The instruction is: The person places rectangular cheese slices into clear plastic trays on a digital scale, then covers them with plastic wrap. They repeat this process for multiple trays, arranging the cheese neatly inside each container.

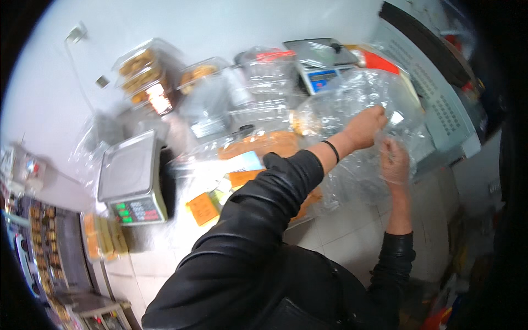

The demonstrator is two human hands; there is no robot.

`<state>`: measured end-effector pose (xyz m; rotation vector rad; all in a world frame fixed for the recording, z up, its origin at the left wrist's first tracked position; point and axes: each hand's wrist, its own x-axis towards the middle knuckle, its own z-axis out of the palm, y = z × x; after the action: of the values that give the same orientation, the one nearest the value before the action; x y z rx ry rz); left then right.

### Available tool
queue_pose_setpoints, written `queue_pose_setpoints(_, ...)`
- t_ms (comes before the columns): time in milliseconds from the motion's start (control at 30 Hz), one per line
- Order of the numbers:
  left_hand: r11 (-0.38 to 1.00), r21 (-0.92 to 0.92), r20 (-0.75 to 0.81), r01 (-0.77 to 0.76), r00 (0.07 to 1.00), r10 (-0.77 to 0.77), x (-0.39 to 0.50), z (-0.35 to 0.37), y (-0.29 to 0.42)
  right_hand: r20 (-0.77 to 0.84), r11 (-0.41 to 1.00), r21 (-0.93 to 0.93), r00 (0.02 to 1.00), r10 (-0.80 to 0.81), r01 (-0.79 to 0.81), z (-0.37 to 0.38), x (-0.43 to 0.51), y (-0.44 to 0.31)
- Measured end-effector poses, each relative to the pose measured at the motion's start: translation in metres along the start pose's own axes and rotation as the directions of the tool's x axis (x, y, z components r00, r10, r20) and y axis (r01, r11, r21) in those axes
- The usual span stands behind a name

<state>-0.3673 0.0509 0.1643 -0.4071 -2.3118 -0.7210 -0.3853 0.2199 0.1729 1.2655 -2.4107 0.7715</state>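
My left hand (365, 126) reaches across to the right, a black band on its wrist, its fingers closed on a large clear plastic bag (342, 97). Just below it, my right hand (394, 161) pinches the same crumpled plastic and seems to wear a thin clear glove. The bag spreads behind and under both hands. Under my left arm lies a brown sponge cake slab (260, 144) in clear wrapping, partly hidden by the sleeve. Closer to the left, a cut cake square (202, 208) rests near a blue-and-white card (243, 163).
A price scale (126, 169) with a lit display stands left, packed cake (103, 235) beside it. Along the wall are boxes of cookies (138, 76), empty clear containers (268, 72) and another scale (326, 76). A grey perforated metal panel (437, 103) bounds the right side.
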Motion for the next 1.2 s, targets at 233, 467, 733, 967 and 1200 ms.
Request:
queue_pose_setpoints(233, 0.923, 0.351, -0.211, 0.154, 0.974, -0.082, -0.023, -0.010, -0.003, -0.188, 0.833, 0.500, 0.910, 0.370, -0.236, -0.007, 0.008, 0.033)
queue_pose_setpoints(467, 0.964, 0.016, -0.364, 0.266, 0.899, -0.242, 0.026, -0.061, 0.019, -0.033, 0.167, 0.982, 0.809, 0.586, -0.082, -0.015, 0.015, 0.001)
queue_pose_setpoints(733, 0.967, -0.103, 0.074, -0.233, 0.968, 0.241, -0.018, -0.030, 0.102, -0.053, -0.155, 0.982, 0.950, 0.307, 0.105, -0.028, 0.037, -0.041)
queue_pose_setpoints(967, 0.425, -0.731, 0.552, 0.533, 0.829, -0.091, -0.042, -0.020, 0.027, -0.142, 0.368, 0.928, 0.970, 0.200, 0.060, -0.013, 0.035, -0.013)
queue_pose_setpoints(1200, 0.028, -0.677, 0.623, 0.736, 0.593, -0.511, -0.048, 0.000, -0.060, 0.380, 0.998, -0.003, 0.924, -0.051, 0.056, -0.006, 0.009, -0.010)
